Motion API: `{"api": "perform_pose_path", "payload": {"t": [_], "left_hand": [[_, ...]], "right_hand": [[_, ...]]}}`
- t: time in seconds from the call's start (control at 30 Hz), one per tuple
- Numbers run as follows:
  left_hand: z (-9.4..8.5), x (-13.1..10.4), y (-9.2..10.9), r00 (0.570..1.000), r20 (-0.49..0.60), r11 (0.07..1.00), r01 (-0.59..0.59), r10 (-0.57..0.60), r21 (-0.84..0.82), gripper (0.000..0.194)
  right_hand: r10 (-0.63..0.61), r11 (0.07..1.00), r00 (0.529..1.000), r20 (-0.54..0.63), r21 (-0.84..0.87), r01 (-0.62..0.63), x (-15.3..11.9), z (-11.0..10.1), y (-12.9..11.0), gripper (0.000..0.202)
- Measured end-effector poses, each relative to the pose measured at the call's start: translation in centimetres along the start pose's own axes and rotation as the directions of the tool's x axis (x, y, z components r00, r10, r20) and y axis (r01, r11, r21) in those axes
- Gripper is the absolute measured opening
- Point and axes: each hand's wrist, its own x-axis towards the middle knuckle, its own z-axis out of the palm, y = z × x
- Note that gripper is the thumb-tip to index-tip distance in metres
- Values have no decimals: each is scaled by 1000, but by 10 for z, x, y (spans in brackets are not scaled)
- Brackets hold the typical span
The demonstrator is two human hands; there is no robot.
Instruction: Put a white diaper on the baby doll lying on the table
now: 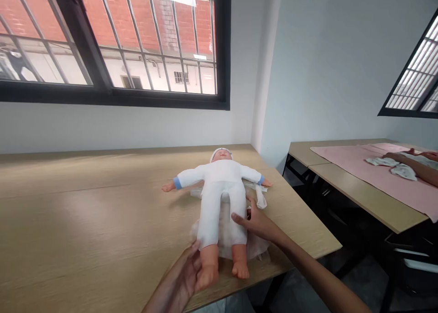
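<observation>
A baby doll (222, 176) lies on its back on the wooden table, head away from me, arms spread wide. It wears a white suit with blue cuffs and a white cap; its feet are bare. My left hand (183, 274) cups the lower leg on the left, thumb against the trouser hem and fingers partly hidden behind the ankle. With its thumb across the other thigh, my right hand (258, 221) grips that leg from the outer side, its fingers partly hidden. Thin whitish cloth or film (256, 244) lies under the doll, with a white strip (261, 198) by its arm.
The table (85, 226) runs left along the wall below a barred window (157, 39). Its right edge drops to a gap. Beyond stands another table with a pink cloth (359, 162), where another person's hands (407, 160) are near small white garments (404, 171).
</observation>
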Motion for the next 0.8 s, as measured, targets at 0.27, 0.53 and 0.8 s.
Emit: {"api": "perform_pose_path", "payload": {"t": [0.27, 0.53, 0.8], "left_hand": [[0, 14, -1, 983, -182, 987, -30, 0, -158, 37], [-8, 28, -7, 962, -247, 993, -109, 119, 52, 78], [5, 30, -8, 927, -226, 928, -226, 298, 297, 89]], "right_hand": [[-58, 998, 998, -36, -22, 58, 4, 1, 7, 70], [-110, 988, 993, -37, -112, 105, 8, -1, 7, 65], [-62, 992, 998, -31, -114, 58, 4, -3, -1, 57]]}}
